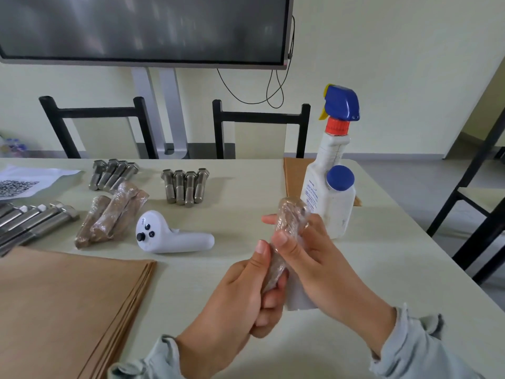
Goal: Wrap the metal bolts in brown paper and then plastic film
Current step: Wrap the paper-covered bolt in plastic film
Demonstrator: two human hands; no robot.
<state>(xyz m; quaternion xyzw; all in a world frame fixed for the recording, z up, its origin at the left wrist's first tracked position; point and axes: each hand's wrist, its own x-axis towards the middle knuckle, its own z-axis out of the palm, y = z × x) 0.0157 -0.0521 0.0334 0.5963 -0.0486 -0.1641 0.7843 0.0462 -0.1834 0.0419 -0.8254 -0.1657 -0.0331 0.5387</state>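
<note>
Left hand (246, 291): fingers curled round the lower end of a slim bolt bundle in brown paper under clear glossy film (284, 236), thumb laid along its side. Right hand (306, 247): thumb pressing the bundle's middle, fingers wrapped behind its upper half, index tip showing past the far side. Bundle is held tilted, clear of the pale green table (369, 269), in front of the person and just before a white spray bottle with blue trigger head (332, 187).

Step judged: film stage on this bundle, near its end; film appears to cover the whole length. Whether a loose film tail remains cannot be told. A white patch below the right hand is unidentified.

Further out: three finished paper-and-film bundles (112, 214) lie left of a white handheld controller (169, 236). Bare steel hex bolts in groups (185, 187) wait behind; more at the left edge. Stack of brown paper sheets (68, 310) lies near left.

Next move likely calls for smoothing the film ends down, then placing the bundle with the finished ones.
</note>
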